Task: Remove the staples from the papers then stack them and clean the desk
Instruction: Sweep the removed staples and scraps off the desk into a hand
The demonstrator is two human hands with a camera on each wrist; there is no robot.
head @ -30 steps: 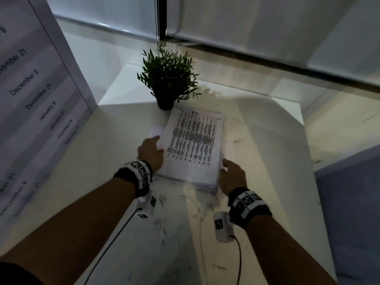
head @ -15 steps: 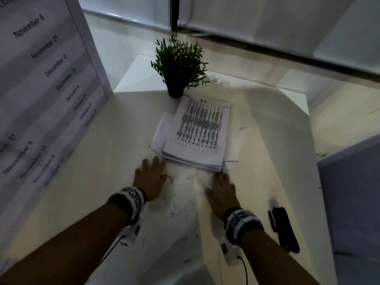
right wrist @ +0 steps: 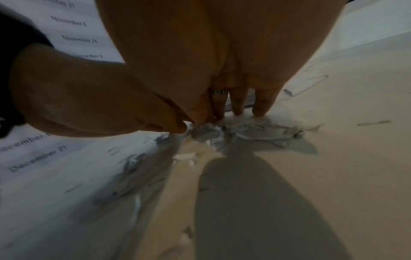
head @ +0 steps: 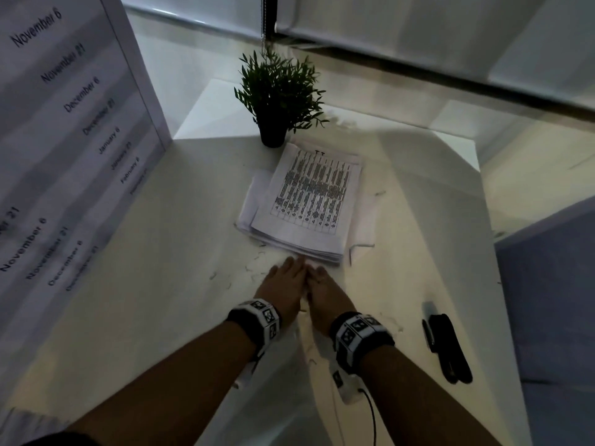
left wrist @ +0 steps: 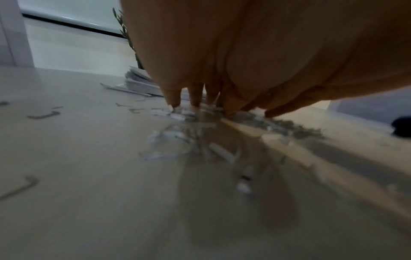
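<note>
A stack of printed papers [head: 306, 201] lies on the white desk [head: 161, 268], just beyond both hands. My left hand [head: 286, 278] and right hand [head: 323, 284] lie side by side, touching each other, fingers straight and pressed on the desk. Between and under the fingertips sits a small heap of paper scraps and staples [right wrist: 244, 133]. In the left wrist view the left hand [left wrist: 195, 100] touches the scraps [left wrist: 177, 114] with its fingertips. Loose staples [left wrist: 44, 115] lie scattered around. Neither hand grips anything.
A potted plant [head: 277, 98] stands behind the papers. A black staple remover [head: 447, 346] lies at the right near the desk's edge. A large board printed with dates [head: 64, 123] stands along the left side. A bent staple [head: 360, 247] lies right of the stack.
Both hands left the sides of the paper stack, came down flat on the desk in front of it, then slid inward until they met, pushing scraps and staples together.
</note>
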